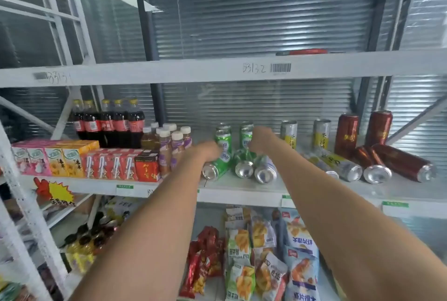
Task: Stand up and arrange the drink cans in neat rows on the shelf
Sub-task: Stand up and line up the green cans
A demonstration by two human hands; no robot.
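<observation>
On the white shelf (242,194), green cans stand upright at the back (223,137) and several green cans lie on their sides in front (244,167). My left hand (208,152) grips a lying green can (215,167) near its far end. My right hand (262,140) is closed on an upright green can (246,137). To the right, two silver-yellow cans (321,134) stand, with others lying (343,164) before them. Two red cans (346,135) stand at the far right, with red ones lying down (406,165).
Cola bottles (108,124), small white-capped bottles (169,146) and juice cartons (79,160) fill the shelf's left part. Snack bags (266,257) sit on the shelf below. An upper shelf beam (217,68) crosses overhead. A white upright post (29,218) stands at the left.
</observation>
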